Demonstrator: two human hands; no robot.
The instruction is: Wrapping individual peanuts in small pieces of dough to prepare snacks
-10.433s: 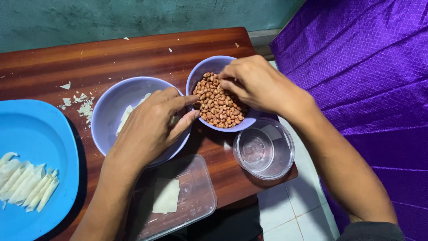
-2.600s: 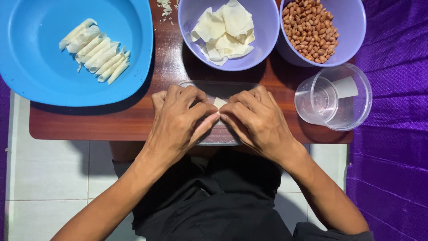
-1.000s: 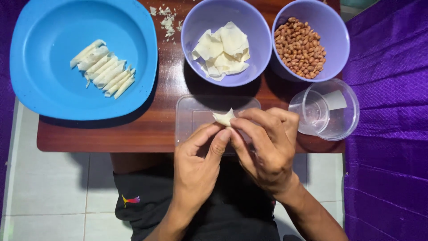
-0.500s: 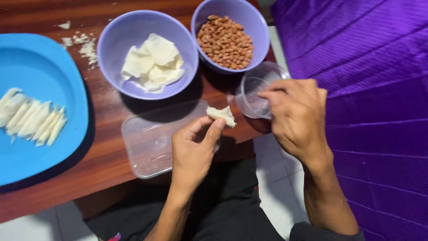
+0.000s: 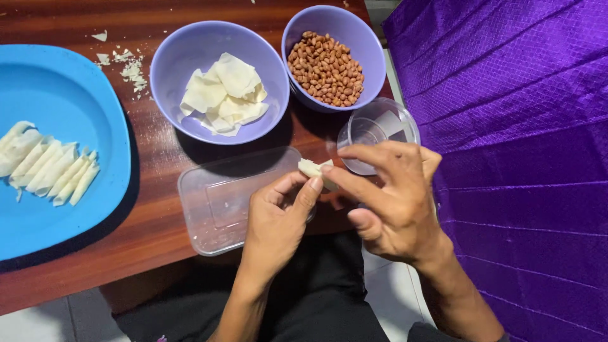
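Pinching one small rolled wrapper (image 5: 315, 170) between fingertips, the left hand (image 5: 278, 218) and right hand (image 5: 387, 196) are held together over the table's (image 5: 158, 215) near edge. The roll is kept just above the clear tray (image 5: 218, 202) (likely for pressing its end shut).

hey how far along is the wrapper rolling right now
Done: a row of finished rolls lies on the blue plate. In hand: the left hand and right hand pinch one small roll over the clear tray. Left: a heap of flat wrappers and a bowl of peanuts, both well stocked.
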